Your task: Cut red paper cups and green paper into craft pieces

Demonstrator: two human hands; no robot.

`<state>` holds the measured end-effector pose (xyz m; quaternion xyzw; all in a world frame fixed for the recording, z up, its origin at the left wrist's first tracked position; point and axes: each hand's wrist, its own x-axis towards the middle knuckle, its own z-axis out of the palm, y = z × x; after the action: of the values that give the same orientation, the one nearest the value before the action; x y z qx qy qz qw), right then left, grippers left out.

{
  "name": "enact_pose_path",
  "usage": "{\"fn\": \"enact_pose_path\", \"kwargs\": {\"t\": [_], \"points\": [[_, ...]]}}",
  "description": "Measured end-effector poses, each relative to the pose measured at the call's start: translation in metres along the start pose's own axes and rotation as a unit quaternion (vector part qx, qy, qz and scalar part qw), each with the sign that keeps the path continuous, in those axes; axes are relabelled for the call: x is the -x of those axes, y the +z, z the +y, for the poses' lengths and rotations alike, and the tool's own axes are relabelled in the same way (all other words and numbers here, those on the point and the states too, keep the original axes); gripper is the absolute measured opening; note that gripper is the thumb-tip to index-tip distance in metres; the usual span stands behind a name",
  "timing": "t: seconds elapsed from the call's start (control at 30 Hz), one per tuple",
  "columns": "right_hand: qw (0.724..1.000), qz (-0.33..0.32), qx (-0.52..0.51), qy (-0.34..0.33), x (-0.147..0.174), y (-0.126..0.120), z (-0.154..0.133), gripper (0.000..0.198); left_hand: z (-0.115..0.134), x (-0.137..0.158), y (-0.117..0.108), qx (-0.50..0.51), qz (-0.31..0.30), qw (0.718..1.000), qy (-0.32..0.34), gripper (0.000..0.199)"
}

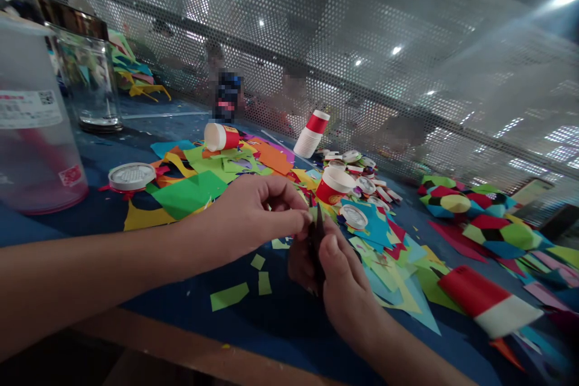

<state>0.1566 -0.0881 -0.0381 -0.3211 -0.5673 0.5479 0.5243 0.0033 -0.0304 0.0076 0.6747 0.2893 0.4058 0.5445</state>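
My right hand [337, 271] is closed around a pair of dark scissors [316, 241], their blades pointing up and away from me. Pinched between thumb and fingers of my left hand [253, 208] is a small piece of light green paper [312, 215], right at the blades and mostly hidden. On the blue table below my left hand lie several light green offcuts [230, 297]. A larger green sheet [187, 193] rests beyond my left wrist. Just past the scissors stands a red and white paper cup [335, 186].
At left stand a translucent plastic jug [36, 114] and a glass jar [90, 72]. Stacked paper cups [312, 132] lean at the back, near a pile of round cut cup pieces [357, 169]. Colourful paper balls [500, 232] and a tipped cup [491, 301] lie right. A perforated screen [289, 24] stands behind.
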Motion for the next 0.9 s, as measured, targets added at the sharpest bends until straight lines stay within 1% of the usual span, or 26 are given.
{"fn": "enact_pose_path", "kwargs": {"t": [0.13, 0.2, 0.27, 0.33, 0.37, 0.43, 0.47, 0.5, 0.53, 0.63, 0.8, 0.87, 0.9], "points": [[1.0, 0.008, 0.013, -0.002, 0.002, -0.005, -0.002, 0.029, 0.002, -0.005, -0.008, 0.029, 0.014, 0.999, 0.04, 0.012], [1.0, 0.028, 0.009, -0.001, 0.001, -0.008, -0.005, 0.027, 0.003, -0.011, -0.017, 0.012, 0.0, 0.999, 0.051, 0.013], [0.998, 0.066, -0.003, -0.013, -0.002, -0.01, -0.01, 0.023, 0.005, -0.017, -0.028, -0.036, -0.052, 0.997, 0.043, 0.013], [0.993, 0.116, -0.011, -0.033, -0.006, -0.012, -0.018, 0.019, 0.007, -0.023, -0.039, -0.113, -0.125, 0.986, 0.013, 0.012], [0.989, 0.141, -0.01, -0.044, -0.008, -0.013, -0.023, 0.018, 0.007, -0.024, -0.042, -0.17, -0.179, 0.969, -0.006, 0.011], [0.983, 0.174, 0.0, -0.062, -0.011, -0.015, -0.034, 0.018, 0.007, -0.025, -0.046, -0.287, -0.285, 0.914, -0.038, 0.008], [0.981, 0.181, 0.006, -0.067, -0.012, -0.016, -0.038, 0.018, 0.006, -0.024, -0.046, -0.333, -0.324, 0.884, -0.047, 0.01], [0.98, 0.185, 0.013, -0.07, -0.012, -0.017, -0.042, 0.019, 0.004, -0.022, -0.045, -0.367, -0.348, 0.861, -0.051, 0.012], [0.979, 0.187, 0.023, -0.073, -0.012, -0.018, -0.045, 0.018, 0.003, -0.02, -0.043, -0.389, -0.358, 0.847, -0.052, 0.013], [0.977, 0.192, 0.057, -0.069, -0.012, -0.02, -0.046, 0.015, -0.003, -0.014, -0.036, -0.416, -0.351, 0.838, -0.042, 0.012], [0.972, 0.191, 0.126, -0.057, -0.012, -0.024, -0.045, 0.011, -0.006, -0.013, -0.032, -0.446, -0.324, 0.834, -0.01, 0.008], [0.96, 0.195, 0.189, -0.067, -0.011, -0.027, -0.053, 0.012, -0.007, -0.016, -0.033, -0.449, -0.313, 0.837, 0.006, 0.007], [0.949, 0.201, 0.233, -0.074, -0.008, -0.029, -0.059, 0.013, -0.007, -0.017, -0.034, -0.449, -0.305, 0.84, 0.014, 0.007]]}}
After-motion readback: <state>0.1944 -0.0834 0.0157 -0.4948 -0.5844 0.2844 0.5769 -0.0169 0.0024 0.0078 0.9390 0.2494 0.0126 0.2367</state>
